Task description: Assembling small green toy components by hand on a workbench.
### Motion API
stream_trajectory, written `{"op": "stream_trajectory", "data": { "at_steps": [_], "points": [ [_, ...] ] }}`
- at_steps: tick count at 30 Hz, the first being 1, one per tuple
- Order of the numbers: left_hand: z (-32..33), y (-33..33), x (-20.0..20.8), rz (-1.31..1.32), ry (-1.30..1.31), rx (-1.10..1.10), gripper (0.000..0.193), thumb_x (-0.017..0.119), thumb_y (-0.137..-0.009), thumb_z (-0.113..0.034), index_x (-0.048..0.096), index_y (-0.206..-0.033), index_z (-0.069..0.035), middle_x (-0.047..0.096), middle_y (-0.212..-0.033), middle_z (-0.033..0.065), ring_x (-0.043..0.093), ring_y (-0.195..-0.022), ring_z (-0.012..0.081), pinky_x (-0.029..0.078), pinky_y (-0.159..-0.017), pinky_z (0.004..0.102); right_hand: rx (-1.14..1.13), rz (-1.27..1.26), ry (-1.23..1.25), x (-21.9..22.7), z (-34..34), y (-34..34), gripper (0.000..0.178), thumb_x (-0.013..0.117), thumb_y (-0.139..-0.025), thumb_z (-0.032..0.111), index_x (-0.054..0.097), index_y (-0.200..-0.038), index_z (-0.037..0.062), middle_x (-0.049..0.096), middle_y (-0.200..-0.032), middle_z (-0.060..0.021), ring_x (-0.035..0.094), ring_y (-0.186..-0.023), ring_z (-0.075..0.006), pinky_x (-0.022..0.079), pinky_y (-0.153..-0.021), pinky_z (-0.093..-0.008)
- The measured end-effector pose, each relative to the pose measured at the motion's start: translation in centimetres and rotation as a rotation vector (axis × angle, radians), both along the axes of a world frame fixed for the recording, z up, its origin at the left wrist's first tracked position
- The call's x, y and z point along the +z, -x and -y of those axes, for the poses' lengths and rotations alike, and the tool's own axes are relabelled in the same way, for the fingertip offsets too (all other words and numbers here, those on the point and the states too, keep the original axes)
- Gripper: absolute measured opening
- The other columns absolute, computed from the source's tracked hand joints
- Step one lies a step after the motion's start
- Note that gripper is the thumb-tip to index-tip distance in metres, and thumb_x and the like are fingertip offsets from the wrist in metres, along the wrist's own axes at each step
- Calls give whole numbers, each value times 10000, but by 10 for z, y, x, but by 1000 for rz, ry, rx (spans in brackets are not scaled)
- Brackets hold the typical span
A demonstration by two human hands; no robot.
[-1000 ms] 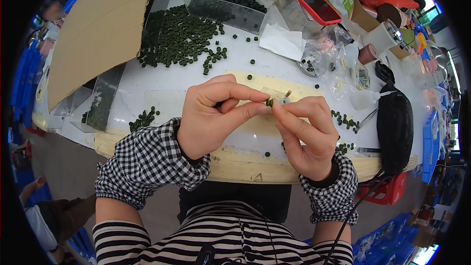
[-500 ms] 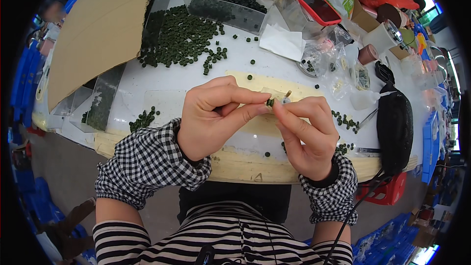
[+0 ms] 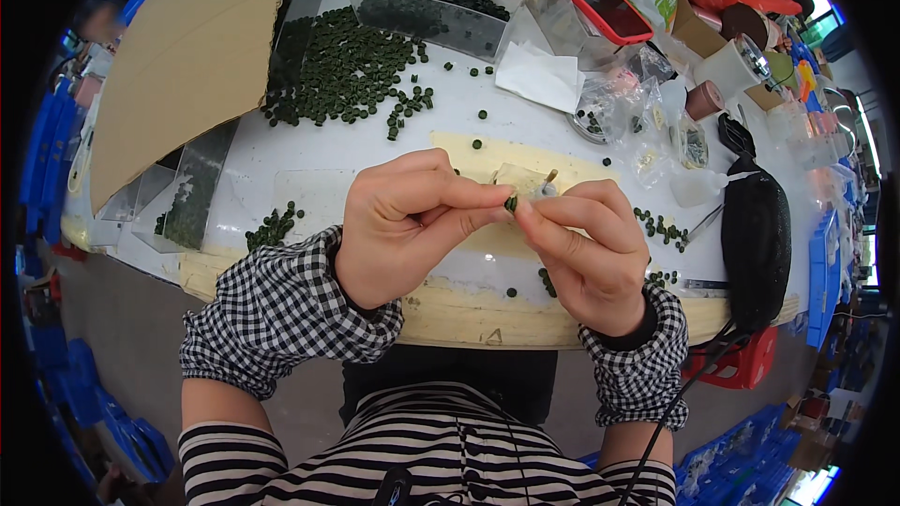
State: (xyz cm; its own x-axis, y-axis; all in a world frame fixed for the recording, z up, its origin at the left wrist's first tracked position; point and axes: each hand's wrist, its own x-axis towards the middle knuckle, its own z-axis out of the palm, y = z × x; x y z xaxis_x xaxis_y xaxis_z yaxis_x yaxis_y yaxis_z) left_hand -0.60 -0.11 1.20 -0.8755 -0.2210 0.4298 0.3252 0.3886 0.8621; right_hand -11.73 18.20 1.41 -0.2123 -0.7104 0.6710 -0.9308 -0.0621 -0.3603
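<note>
Head view: left hand pinches a small dark-green piece between thumb and forefinger, over the white table. Long axis seems roughly upright; fingertips partly cover its sides. Right hand meets it from the right; grip unclear.

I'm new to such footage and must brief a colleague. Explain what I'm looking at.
There is no machine: these are a person's bare hands, the left hand and right hand. Every picture comes from one wide camera worn on the head, looking down, so straight edges bend. The left fingers pinch a small dark green piece; the right fingertips meet it, their exact grip too small to tell. On the white table lie a heap of similar pieces and a clear box holding more.
</note>
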Motion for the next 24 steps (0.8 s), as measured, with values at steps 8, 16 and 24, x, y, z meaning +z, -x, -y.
{"op": "stream_trajectory", "data": {
  "at_steps": [8, 16, 24],
  "points": [
    [2, 0, -2, -29, 48, -17, 234, 761, -763, 16, 744, -986, -56, 505, -655, -21, 403, -563, 48, 300, -506, 200, 19, -35, -21, -1, -1, 2, 513, 724, -626, -37, 698, -1124, 83, 650, -965, -2, 529, -783, -209, 461, -688, -295],
    [2, 1, -1, -26, 1, 29, 237, 765, -759, 22, 740, -983, -49, 454, -637, -37, 368, -556, 46, 282, -508, 209, 15, 174, 36, 0, 5, -5, 412, 716, -715, -49, 699, -1112, 61, 638, -903, -38, 567, -787, -206, 459, -690, -301],
    [2, 1, -1, -30, 6, 25, 244, 769, -756, 24, 740, -987, -50, 461, -642, -37, 374, -562, 44, 285, -510, 208, 13, 218, 32, 3, 4, -7, 389, 707, -747, -49, 698, -1122, 56, 640, -900, -45, 575, -791, -200, 453, -689, -301]
  ]
}}
